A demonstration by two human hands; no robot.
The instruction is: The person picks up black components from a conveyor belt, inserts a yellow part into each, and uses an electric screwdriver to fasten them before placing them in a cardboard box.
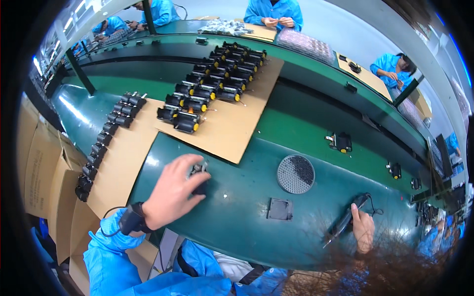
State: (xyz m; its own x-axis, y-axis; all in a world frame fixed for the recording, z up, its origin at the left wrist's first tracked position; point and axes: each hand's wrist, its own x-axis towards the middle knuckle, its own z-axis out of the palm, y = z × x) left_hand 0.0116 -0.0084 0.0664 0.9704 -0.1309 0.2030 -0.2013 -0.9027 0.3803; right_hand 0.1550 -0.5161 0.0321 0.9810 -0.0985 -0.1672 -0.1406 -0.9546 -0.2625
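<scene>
My left hand (173, 192) is above the green bench, its fingers curled round a small black part (199, 183) with greyish metal on top; the fingers partly hide it. At the right, my right hand (364, 229) grips a dark electric screwdriver (341, 224), its thin bit pointing down and toward the left over the bench. Between the hands lies a square dark fixture plate (280, 209). Beyond that plate stands a round grey tray (289, 178) dotted with holes, dark small pieces gathered on its right side.
Cardboard sheets (232, 145) carry rows of black assemblies with yellow knobs (186, 122) and a line of smaller black parts (101, 139). A green conveyor (301, 130) crosses behind with black assemblies (340, 142) on it. Co-workers in blue sit beyond. Open cardboard boxes (59, 197) stand left.
</scene>
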